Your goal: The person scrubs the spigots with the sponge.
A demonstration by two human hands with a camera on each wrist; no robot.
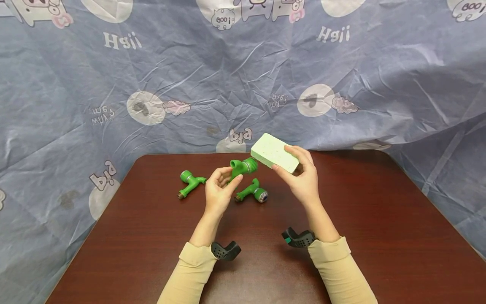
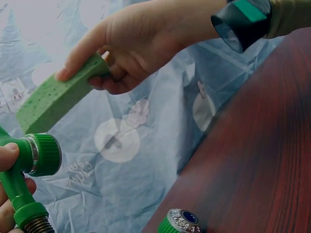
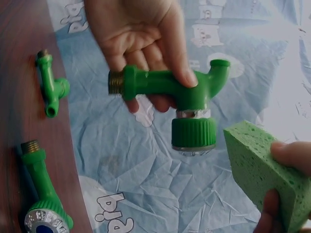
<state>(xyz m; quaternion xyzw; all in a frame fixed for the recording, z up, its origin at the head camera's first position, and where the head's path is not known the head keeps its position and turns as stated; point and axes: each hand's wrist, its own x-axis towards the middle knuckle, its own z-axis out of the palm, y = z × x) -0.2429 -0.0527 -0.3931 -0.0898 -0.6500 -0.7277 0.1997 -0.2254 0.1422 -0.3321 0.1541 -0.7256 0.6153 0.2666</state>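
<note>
My left hand (image 1: pixel 218 190) grips a green tap (image 3: pixel 165 87) by its body, raised above the table. The tap has a ribbed round knob with a silver ring, a curved spout and a brass threaded end. In my right hand (image 1: pixel 303 177) is a light green sponge (image 1: pixel 273 152), a porous rectangular block pinched between thumb and fingers at one end. The sponge's free end comes close to the tap's knob (image 2: pixel 46 154), as the left wrist view shows. Both hands are up over the far part of the table.
Two more green taps lie on the dark red wooden table (image 1: pixel 152 245): one tap (image 1: pixel 191 183) left of my left hand, another tap (image 1: pixel 252 192) just right of it. Behind the table hangs a blue-grey patterned cloth (image 1: pixel 212 84). Each wrist wears a black camera mount (image 1: pixel 300 238).
</note>
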